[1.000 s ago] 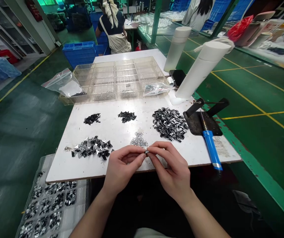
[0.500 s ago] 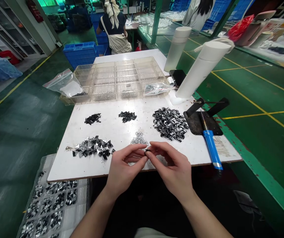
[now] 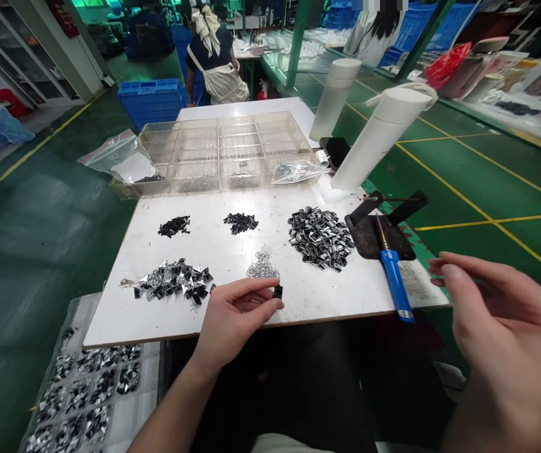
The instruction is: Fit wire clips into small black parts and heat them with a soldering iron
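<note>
Your left hand (image 3: 235,318): narrow, fingertips touching a small black piece (image 3: 277,292) over the white board (image 3: 110,327); grip hard to make out. Your right hand (image 3: 501,340): open, empty, cut off by the frame edge, past the blue-handled soldering iron (image 3: 394,283).

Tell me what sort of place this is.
Likely a small-parts factory workshop: a blue-handled soldering iron, a clear plastic compartment tray, and blue plastic crates on a green painted floor.
</note>
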A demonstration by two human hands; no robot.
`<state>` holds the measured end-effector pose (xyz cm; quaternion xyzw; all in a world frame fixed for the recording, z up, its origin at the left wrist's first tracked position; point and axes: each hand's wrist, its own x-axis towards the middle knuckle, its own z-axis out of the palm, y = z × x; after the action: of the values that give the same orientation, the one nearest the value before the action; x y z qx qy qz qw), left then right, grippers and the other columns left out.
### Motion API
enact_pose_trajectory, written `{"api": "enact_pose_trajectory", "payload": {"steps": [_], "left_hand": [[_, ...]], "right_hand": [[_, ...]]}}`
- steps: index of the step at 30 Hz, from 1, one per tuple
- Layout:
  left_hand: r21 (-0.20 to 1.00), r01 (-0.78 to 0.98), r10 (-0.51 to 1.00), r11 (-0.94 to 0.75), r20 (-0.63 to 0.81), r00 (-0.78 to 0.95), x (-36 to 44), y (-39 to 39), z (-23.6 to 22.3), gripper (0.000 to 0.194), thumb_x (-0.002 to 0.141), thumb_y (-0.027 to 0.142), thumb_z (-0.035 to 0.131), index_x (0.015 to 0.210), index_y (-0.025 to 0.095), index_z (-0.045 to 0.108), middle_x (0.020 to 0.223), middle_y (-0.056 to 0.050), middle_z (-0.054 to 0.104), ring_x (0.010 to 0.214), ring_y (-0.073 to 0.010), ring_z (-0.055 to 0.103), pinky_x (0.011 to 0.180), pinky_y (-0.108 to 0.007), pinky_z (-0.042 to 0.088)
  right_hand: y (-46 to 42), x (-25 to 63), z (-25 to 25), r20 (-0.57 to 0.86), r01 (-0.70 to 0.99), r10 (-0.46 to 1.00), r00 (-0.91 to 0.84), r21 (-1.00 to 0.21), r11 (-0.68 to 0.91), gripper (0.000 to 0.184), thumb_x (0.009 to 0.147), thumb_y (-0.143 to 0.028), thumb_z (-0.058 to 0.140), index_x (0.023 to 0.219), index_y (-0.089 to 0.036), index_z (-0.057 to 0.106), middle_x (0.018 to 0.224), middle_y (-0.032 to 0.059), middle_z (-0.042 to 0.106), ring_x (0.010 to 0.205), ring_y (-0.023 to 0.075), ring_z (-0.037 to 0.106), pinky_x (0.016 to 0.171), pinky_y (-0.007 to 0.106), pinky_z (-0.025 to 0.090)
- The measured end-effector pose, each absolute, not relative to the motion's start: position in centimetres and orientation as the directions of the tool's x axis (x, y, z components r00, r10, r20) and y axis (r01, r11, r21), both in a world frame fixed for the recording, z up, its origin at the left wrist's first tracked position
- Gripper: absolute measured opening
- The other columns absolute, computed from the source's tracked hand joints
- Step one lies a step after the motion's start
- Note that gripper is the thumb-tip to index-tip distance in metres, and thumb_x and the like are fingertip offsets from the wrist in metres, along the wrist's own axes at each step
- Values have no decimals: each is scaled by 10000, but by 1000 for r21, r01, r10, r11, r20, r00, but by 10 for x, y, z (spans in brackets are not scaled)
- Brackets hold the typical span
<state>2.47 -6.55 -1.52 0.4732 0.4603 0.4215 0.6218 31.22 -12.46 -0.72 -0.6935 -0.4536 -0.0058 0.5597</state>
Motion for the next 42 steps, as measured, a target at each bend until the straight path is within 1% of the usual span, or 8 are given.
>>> {"api": "enact_pose_trajectory", "payload": {"steps": [4,8,12,16,19,22,27,42], "left_hand": [[977,-89,960,195,-172,222,25,-65,-15,232,754,162,872,984,181,883,808,-46,815,780,-213,810,757,-267,690],[980,-79,960,181,-158,230,24,-65,-17,231,751,171,879,981,183,884,832,-56,820,798,-226,810,777,-289,697],[998,0,968,62,-60,245,24,-66,-19,219,783,166,856,1000,183,878,878,-62,821,814,-212,798,771,-275,693],[989,79,946,-121,91,310,26,-66,-23,188,861,135,771,1019,181,862,891,-64,815,786,-186,784,732,-245,674],[979,106,937,-176,133,324,27,-68,-26,198,889,120,731,1039,186,842,927,-62,822,802,-181,788,765,-251,670],[989,99,952,-105,71,298,28,-68,-27,196,875,123,746,1051,177,813,918,-54,826,813,-188,802,796,-263,681],[996,74,958,-41,18,285,27,-68,-27,55,853,158,787,904,160,806,869,-53,830,784,-204,814,788,-275,695],[996,-87,933,-22,51,355,19,-62,-20,132,825,83,801,875,183,870,925,-86,825,872,-199,786,785,-252,665]], "right_hand": [[-127,318,-18,589,723,597,544,-690,23,152,870,-270,817,1021,-271,831,943,75,784,777,239,721,710,386,525],[-128,275,-21,627,682,705,332,-676,279,168,893,-165,783,1032,-260,798,983,51,762,877,213,715,832,362,550],[-115,230,-22,487,517,865,118,-774,365,197,956,-156,720,1128,-248,753,1096,54,722,864,163,706,782,294,588],[-99,212,-28,404,396,914,-25,-836,380,203,975,-180,703,1169,-230,737,1092,58,720,818,138,713,736,250,622],[-95,210,-32,394,340,918,-36,-859,382,202,976,-166,693,1156,-240,749,1050,48,743,846,148,729,747,239,631],[-96,211,-33,397,346,918,-20,-858,379,192,973,-174,699,1131,-249,780,1017,51,754,875,169,738,752,250,634],[-100,208,-36,450,402,892,27,-823,403,209,958,-139,713,1091,-270,809,1009,43,753,891,169,739,782,252,627],[-111,196,-53,666,466,742,79,-682,563,456,891,40,700,1220,-271,755,1108,67,742,962,209,743,792,334,652]]}}
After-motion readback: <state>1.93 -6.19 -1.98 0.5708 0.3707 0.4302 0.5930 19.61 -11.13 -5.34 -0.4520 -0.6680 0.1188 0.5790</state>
